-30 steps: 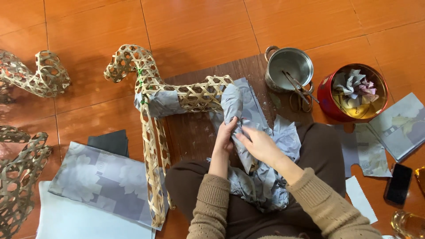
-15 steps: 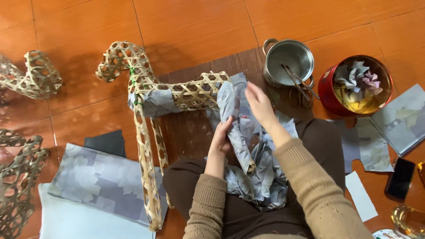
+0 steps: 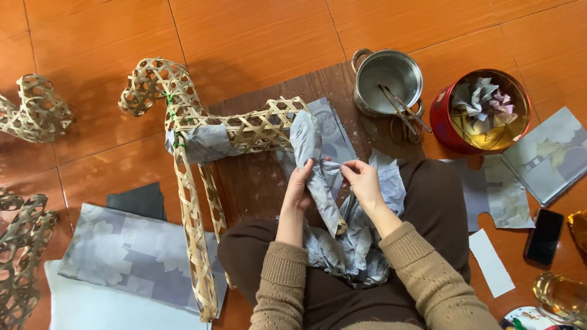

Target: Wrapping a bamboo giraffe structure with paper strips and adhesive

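Orange tile floor (image 3: 244, 36); left hand (image 3: 299, 186) and right hand (image 3: 362, 181) both pinching grey paper (image 3: 321, 183) onto woven bamboo frame (image 3: 244, 125).

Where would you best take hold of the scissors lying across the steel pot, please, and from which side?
Grip the scissors by their looped handles, which hang over the rim of the steel pot on the side nearer the person, so probably come from that side, from above. The blades point down into the pot, and the red tin crowds the right.
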